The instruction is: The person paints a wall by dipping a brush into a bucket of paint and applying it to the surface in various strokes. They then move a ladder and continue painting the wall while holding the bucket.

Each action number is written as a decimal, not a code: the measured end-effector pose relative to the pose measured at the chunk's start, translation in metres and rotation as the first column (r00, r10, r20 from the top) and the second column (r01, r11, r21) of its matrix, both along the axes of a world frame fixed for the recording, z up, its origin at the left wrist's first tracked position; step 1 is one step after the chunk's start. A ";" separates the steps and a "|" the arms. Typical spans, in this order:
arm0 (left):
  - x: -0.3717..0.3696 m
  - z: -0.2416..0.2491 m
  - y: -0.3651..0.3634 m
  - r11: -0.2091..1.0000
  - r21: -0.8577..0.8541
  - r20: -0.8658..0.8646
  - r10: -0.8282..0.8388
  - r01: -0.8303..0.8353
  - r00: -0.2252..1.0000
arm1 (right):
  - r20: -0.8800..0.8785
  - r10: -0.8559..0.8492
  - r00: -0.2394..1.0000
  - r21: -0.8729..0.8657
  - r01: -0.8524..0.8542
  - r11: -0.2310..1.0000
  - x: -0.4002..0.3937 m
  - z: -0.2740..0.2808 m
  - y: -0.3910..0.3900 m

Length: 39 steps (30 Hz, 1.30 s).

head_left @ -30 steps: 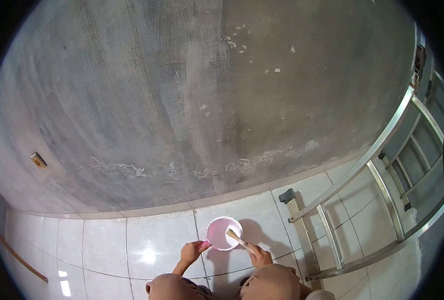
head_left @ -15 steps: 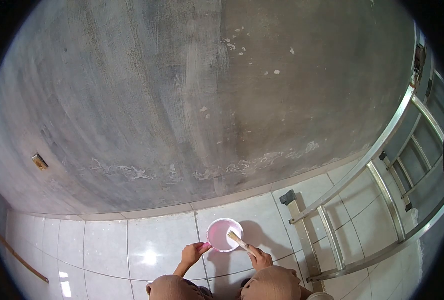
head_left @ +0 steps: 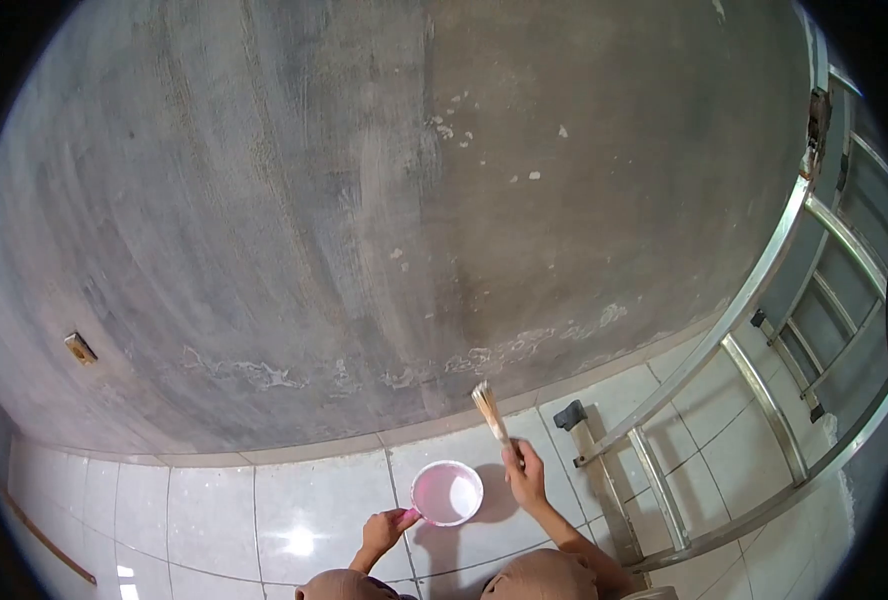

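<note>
A pink pot [head_left: 432,490] with whitish liquid inside is held by its handle in my left hand [head_left: 384,530], over the tiled floor. My right hand [head_left: 526,474] grips the handle of a brush [head_left: 489,405]. The bristles point up and away from me, near the foot of the wall [head_left: 384,250], to the upper right of the pot. Whether they touch the wall I cannot tell. White patches mark the lower wall in front of the brush.
A metal ladder [head_left: 754,380] stands on the right, its black-capped foot [head_left: 569,415] close to my right hand. An uncovered wall box [head_left: 80,348] is at the left. A thin brown strip [head_left: 52,540] lies at the lower left.
My right hand has lifted the brush out of the pot and moved it forward to the base of the wall. My left hand still holds the pot. The view has tilted slightly up.
</note>
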<state>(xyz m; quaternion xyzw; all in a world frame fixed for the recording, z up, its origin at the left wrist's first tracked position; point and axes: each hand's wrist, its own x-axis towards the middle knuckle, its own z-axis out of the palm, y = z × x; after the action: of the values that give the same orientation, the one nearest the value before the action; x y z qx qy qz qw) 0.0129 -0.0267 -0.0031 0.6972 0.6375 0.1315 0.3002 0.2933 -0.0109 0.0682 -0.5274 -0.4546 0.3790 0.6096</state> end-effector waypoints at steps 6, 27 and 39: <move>-0.001 0.000 -0.001 1.000 0.006 -0.004 -0.008 0.008 1.000 | -0.140 0.050 0.989 0.169 -0.026 0.985 0.007 0.087 0.062; 0.000 -0.001 0.001 0.999 -0.034 0.024 0.019 -0.018 1.000 | -0.339 0.154 0.928 -0.324 -0.269 0.907 0.023 0.031 0.092; 0.005 0.000 0.001 0.999 -0.045 0.081 0.008 -0.004 0.997 | -0.121 0.097 0.988 0.025 -0.095 0.995 0.013 0.090 0.107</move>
<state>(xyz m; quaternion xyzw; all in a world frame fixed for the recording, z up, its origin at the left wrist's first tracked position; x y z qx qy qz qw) 0.0182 -0.0258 -0.0029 0.6824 0.6297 0.1466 0.3410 0.3063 0.0958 0.1577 -0.4749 -0.4451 0.4351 0.6221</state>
